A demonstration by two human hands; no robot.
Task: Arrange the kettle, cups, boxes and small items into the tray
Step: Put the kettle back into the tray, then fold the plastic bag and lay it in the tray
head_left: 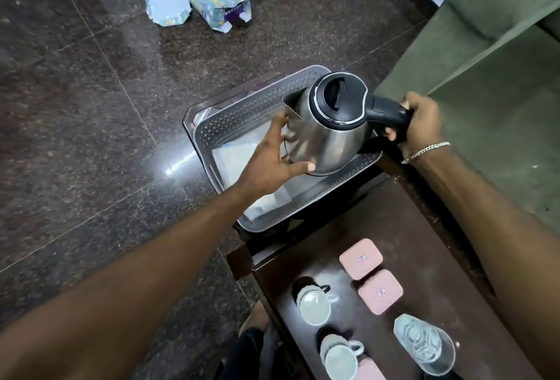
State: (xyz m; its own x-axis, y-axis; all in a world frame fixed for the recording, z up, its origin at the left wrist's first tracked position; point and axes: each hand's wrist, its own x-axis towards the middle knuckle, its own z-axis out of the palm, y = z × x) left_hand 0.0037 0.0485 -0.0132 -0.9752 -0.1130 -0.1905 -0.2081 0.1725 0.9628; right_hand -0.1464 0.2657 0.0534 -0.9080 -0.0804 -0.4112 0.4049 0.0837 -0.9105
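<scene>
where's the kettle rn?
Head view, upper centre: kettle over the tray's far right end, right hand on its handle, left hand against its body.

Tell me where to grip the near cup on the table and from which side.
Grip the near cup by its handle, coming from the right. The loop sticks out on that side, clear of the cup behind it; the rim faces up, so lift it straight.
</scene>
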